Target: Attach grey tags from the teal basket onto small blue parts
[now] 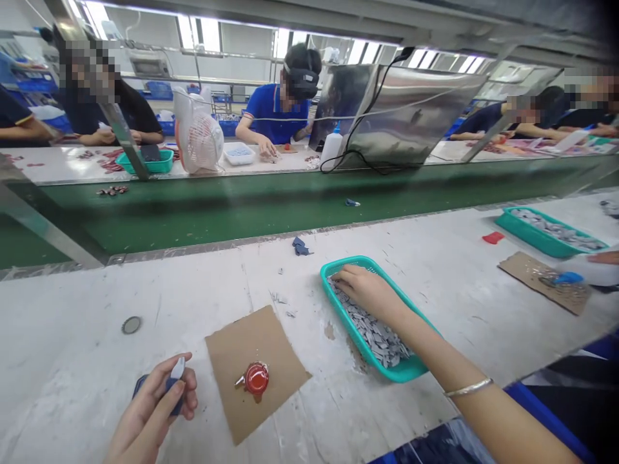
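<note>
My left hand [162,399] is closed, with a small pale flat chip [178,368] pinched by the thumb and a finger. A dark blue piece [176,401] sits in the same hand, partly hidden by the fingers. Over the far end of a green plastic basket [422,368], my right hand [363,287] has its fingers together and bent down among grey flat chips [382,338]; whatever the fingertips hold is hidden. Between my hands, a brown cardboard square [236,341] bears a small round dish of glossy red-orange liquid [256,379].
A round metal cap [131,325] lies at left, and dark blue scraps [300,246] near the far edge. On the right are another green basket [532,235], a red piece [493,238] and a co-worker's hand with a white bottle [587,269]. People sit across the green gap.
</note>
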`<state>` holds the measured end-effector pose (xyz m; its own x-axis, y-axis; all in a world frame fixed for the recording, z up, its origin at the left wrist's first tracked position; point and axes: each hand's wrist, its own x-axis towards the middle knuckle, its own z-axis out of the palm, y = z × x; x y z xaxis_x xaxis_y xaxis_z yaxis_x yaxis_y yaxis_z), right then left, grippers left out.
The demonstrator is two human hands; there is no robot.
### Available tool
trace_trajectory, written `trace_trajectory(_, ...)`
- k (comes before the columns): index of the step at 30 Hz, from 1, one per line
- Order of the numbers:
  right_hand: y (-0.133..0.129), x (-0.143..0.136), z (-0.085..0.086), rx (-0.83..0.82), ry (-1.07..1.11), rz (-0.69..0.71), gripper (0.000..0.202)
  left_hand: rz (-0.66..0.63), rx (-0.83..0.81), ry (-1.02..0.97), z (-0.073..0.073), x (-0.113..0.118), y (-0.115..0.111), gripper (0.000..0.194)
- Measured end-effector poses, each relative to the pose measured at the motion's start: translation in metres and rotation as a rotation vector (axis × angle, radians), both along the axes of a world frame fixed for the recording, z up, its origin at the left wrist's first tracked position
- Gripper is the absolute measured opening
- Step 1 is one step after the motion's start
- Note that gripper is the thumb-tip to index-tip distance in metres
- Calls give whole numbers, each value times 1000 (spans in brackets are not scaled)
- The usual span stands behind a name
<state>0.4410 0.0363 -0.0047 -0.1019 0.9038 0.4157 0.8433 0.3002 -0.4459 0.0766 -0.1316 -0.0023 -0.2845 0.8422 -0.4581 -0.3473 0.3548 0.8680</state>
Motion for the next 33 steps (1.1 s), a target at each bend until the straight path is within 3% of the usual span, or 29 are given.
trace_trajectory(3, -1, 5, 7, -97, -58, 118, 16, 24, -27, 13, -13, -1, -19, 55)
trace_trajectory(5, -10, 2, 16, -110, -53, 124, 18, 34, -55, 60, -20, -1, -29, 55)
trace_trajectory(10, -62, -44, 29, -122, 69, 126, 23, -35, -81, 97, -25, 4, -38, 49)
trace_trajectory(12, -82, -67, 20, -152, 127, 142, 22, -54, -67, 72, -23, 9, -36, 48)
trace_trajectory(15, -100, -90, -7, -135, 152, 107, 18, -39, -12, 42, -21, 16, -33, 45)
trace_trajectory(18, -107, -94, -34, -67, 135, 52, 22, -44, 25, 42, -21, 21, -32, 41)
trace_trajectory(21, -115, -90, -50, -24, 103, 55, 24, -52, 32, 32, -22, 23, -34, 40)
trace_trajectory(26, -131, -83, -54, 26, 43, 62, 26, -39, 11, 43, -20, 26, -34, 39)
trace_trajectory(33, -132, -84, -47, -115, 224, -122, 19, -53, 9, 44, -13, 30, -34, 38)
